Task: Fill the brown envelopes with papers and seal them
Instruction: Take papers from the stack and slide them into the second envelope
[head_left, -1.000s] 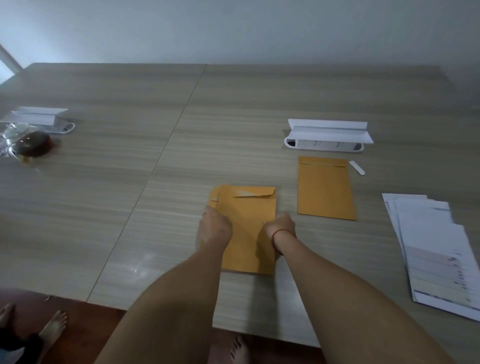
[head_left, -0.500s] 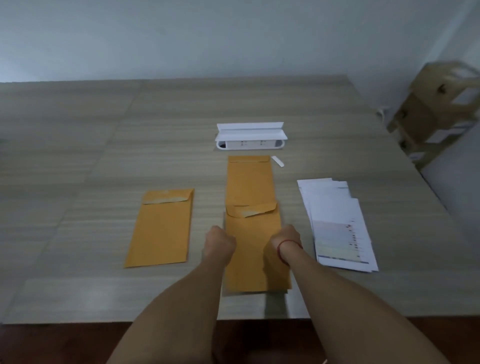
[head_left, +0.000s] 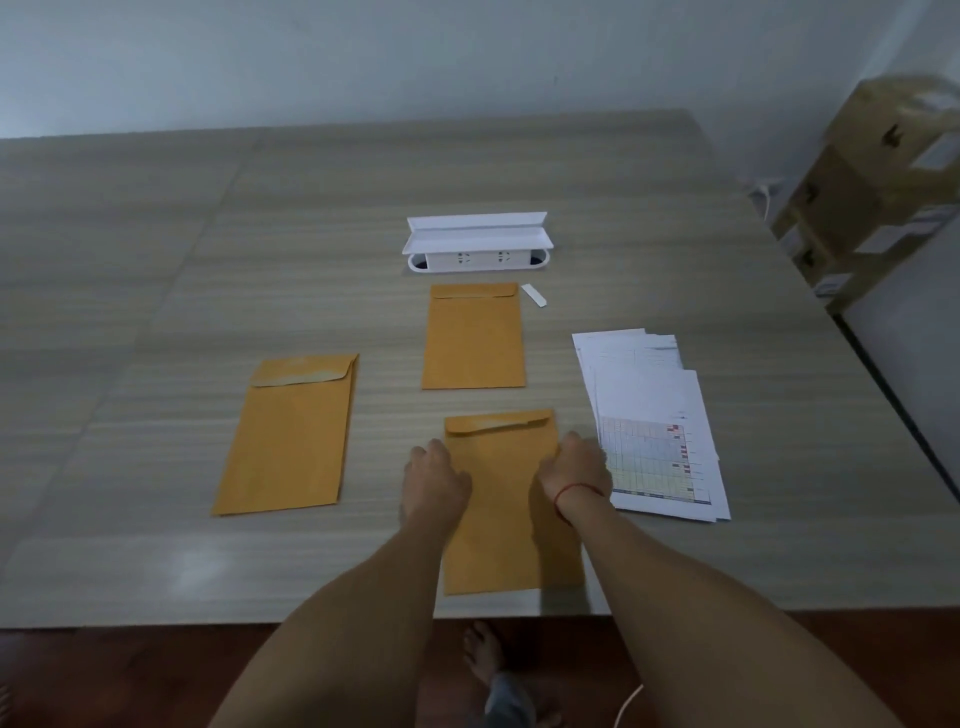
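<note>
Your hands flank a brown envelope on the surface (head_left: 156, 312).

The nearest envelope (head_left: 501, 499) lies flat between your left hand (head_left: 434, 480) and right hand (head_left: 571, 470), flap folded down; whether your curled fingers grip it, you cannot tell.

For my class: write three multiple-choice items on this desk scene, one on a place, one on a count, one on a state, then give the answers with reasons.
1. Where does the stack of printed papers lie?
A. right of the near envelope
B. on the power strip
C. left of all envelopes

2. How many brown envelopes are on the table?
A. two
B. three
C. five

3. The far envelope's flap is:
A. torn off
B. standing upright
C. folded flat

Answers:
1 A: the papers lie beside the right hand.
2 B: near envelope, left envelope, far envelope.
3 C: its flap lies flush; the others' gape.
</note>
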